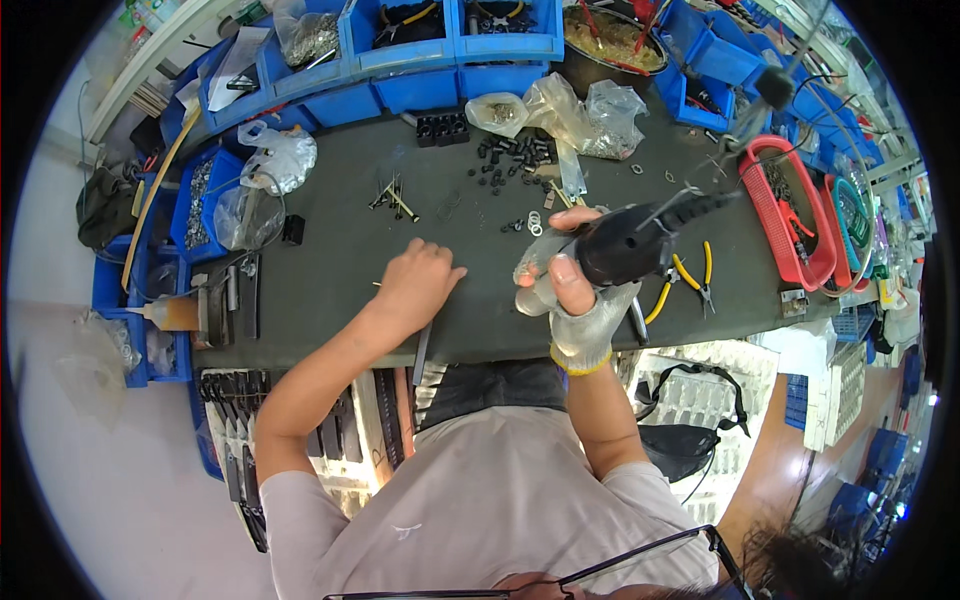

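Note:
My right hand (575,290) wears a pale glove with a yellow cuff and bare fingertips. It is wrapped round a black corded hand tool (622,248), whose ribbed cord sleeve points to the upper right. The tool's working end is hidden. My bare left hand (420,285) is closed low over the dark mat (340,240), thumb out to the right. What its fingers hold, if anything, is hidden. A grey metal bar (423,352) lies by the left wrist at the table edge. Yellow-handled pliers (660,295) and nippers (705,280) lie right of the glove.
Small black parts (515,155), pale rings (535,222) and long screws (397,198) lie scattered on the mat. Blue bins (415,90) line the back. A red basket (790,210) stands right; plastic bags (610,120) and a black block with holes (442,128) sit toward the back.

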### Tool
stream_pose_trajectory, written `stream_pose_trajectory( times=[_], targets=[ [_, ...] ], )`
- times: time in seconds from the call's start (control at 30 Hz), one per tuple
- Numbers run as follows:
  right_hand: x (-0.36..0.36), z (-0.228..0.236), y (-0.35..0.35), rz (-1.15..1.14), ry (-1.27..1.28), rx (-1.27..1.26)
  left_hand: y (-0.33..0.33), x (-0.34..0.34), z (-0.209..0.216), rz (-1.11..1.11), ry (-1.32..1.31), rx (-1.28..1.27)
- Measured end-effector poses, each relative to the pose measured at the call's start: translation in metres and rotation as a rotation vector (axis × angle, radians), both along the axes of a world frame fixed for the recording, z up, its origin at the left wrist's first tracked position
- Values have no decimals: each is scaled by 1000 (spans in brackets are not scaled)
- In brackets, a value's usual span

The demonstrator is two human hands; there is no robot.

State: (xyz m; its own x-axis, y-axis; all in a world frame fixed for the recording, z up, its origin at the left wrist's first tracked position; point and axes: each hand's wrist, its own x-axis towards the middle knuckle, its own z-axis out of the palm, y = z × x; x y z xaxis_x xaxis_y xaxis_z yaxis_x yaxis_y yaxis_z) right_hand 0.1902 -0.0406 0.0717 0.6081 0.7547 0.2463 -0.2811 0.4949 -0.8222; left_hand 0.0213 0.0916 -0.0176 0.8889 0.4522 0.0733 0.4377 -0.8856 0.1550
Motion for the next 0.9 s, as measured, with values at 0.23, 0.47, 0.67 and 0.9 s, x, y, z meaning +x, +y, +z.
stream_pose_trajectory(
  times=[0.23, 0.47, 0.67, 0.9],
  targets=[
    [-2, -7, 18, -79, 106, 143, -50, -27, 15, 395, 127, -165],
    [-5, -14, 44, 17, -84, 29, -68, -28, 5, 516, 53, -182],
    [5, -19, 48, -12, -277, -224, -75, -49, -18, 507, -400, -175],
    [18, -18, 19, -279, -874, -628, -89, -55, 3, 723, -771, -791]
  ],
)
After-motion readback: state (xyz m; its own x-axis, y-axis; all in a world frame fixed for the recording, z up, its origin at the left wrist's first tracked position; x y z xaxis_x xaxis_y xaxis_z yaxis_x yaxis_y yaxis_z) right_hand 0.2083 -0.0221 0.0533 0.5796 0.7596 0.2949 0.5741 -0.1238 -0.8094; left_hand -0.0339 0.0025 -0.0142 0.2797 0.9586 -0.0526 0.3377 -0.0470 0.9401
